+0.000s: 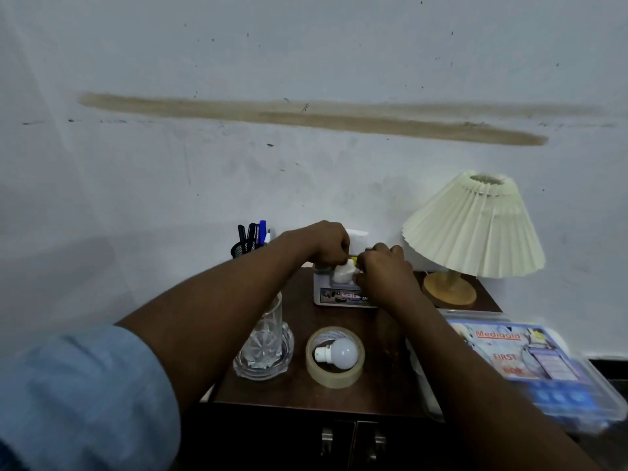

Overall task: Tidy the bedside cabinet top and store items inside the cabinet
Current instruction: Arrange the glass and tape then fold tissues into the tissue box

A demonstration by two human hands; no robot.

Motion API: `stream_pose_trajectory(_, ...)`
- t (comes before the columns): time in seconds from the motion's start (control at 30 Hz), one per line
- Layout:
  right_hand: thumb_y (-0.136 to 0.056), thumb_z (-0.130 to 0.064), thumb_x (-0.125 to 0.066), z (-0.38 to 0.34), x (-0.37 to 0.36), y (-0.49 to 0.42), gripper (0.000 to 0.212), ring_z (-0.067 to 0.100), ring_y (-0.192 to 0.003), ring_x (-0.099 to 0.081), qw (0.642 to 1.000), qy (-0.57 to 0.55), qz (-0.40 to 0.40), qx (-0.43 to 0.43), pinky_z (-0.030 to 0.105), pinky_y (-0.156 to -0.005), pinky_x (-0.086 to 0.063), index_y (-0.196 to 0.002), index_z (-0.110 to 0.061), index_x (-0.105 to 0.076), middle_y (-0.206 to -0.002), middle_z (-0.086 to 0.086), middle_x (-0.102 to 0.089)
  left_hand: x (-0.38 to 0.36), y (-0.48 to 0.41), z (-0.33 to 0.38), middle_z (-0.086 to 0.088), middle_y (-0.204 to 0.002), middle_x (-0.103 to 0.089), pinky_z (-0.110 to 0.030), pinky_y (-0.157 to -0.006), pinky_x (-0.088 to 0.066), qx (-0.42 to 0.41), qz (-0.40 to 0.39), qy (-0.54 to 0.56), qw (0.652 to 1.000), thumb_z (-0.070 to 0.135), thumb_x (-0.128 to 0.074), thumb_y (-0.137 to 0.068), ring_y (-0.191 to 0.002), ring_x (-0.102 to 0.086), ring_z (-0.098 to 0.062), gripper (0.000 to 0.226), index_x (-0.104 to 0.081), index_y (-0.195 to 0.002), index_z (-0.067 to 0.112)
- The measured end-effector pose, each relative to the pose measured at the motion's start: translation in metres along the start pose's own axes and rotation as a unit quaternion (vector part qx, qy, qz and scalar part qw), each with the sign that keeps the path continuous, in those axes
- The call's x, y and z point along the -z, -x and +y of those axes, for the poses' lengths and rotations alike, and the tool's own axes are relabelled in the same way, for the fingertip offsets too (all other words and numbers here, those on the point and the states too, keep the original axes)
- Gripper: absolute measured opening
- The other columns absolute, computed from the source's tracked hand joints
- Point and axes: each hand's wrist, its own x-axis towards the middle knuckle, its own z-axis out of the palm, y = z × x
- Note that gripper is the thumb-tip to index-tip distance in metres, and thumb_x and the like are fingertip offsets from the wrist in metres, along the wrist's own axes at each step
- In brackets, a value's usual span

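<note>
At cabinet top (299, 394) back edge, right hand (384, 270) pinched white tissue (343, 272) above tissue box (336, 296). Left hand (324, 244) curled alongside, hold unclear. Best: tuck slowly, steady box, avoid lamp (472, 229).

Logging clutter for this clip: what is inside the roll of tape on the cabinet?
A white light bulb lies in the hole of the tape roll, its cap pointing left. Whether anything lies under the bulb cannot be seen.
</note>
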Motion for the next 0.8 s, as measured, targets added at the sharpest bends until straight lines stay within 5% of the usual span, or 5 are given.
stream_pose_trajectory(0.37, -0.093, -0.033, -0.058, 0.002, 0.006, -0.006, 0.022, 0.034, -0.098, -0.052, 0.999, -0.027, -0.031, -0.017, 0.040, -0.085, -0.047, -0.105, -0.019, -0.069, -0.105, 0.011, -0.061, -0.005, 0.006, -0.006, -0.002, -0.104, -0.067, -0.033, -0.084, -0.049, -0.018, -0.052, 0.010, 0.998, 0.042, -0.072, -0.088, -0.095, -0.061, -0.021, 0.036, -0.072, -0.111, 0.014)
stream_pose_trajectory(0.63, -0.093, -0.029, -0.062, 0.006, 0.018, -0.007, 0.020, 0.030, -0.104, -0.057, 0.996, -0.064, -0.066, -0.008, 0.037, -0.093, -0.040, -0.107, -0.017, -0.069, -0.108, 0.009, -0.067, -0.017, 0.000, -0.012, -0.009, -0.120, -0.068, -0.029, -0.085, -0.047, -0.001, -0.005, -0.014, 1.000, 0.028, -0.070, -0.091, -0.106, -0.062, -0.026, 0.034, -0.072, -0.120, 0.012)
stream_pose_trajectory(0.8, -0.096, -0.012, -0.052, 0.005, 0.030, -0.003, 0.024, 0.028, -0.102, -0.062, 0.992, -0.118, -0.050, -0.013, 0.037, -0.091, -0.048, -0.109, -0.010, -0.072, -0.111, 0.011, -0.071, -0.021, -0.004, -0.016, -0.007, -0.111, -0.069, -0.029, -0.079, -0.045, 0.013, 0.002, 0.008, 1.000, 0.035, -0.072, -0.090, -0.092, -0.059, -0.021, 0.033, -0.074, -0.113, 0.012)
